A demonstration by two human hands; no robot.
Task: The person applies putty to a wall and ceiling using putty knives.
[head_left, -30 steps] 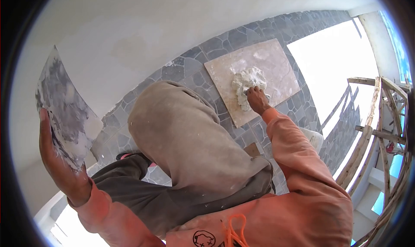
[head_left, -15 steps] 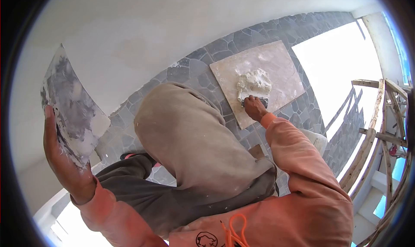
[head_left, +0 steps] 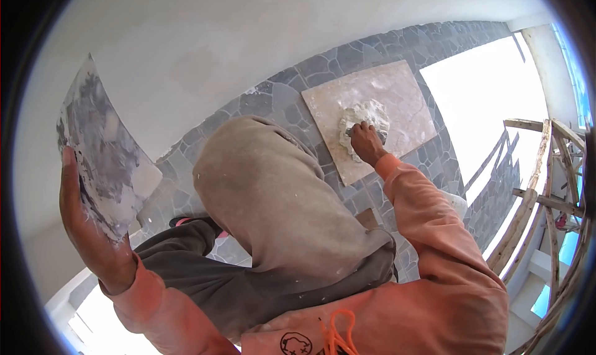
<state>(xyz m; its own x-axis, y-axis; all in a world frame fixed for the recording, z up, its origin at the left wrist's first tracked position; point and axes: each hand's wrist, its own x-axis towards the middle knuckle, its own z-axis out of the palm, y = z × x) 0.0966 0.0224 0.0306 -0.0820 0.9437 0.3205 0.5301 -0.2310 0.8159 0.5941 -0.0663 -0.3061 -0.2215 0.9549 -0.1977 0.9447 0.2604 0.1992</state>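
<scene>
At the left, my left hand grips a thin, slightly curved plasterer's hawk, its face smeared with grey and white plaster. The sheet stands tilted beside the wall. My right hand is closed on a scraper, mostly hidden under the fingers, with a dark edge showing. That tool is down in a heap of wet white plaster. Beneath the heap lies a square, pale pinkish board on the floor.
A pale wall runs along the left and far side. Grey stone paving surrounds the board. Wooden scaffold poles stand at the right, and a whitish container shows partly behind my right sleeve. My bent knee fills the middle.
My right hand has pushed the scraper slightly away from me, further into the plaster heap, which is now flattened on the near side. The left hand and hawk have barely moved.
</scene>
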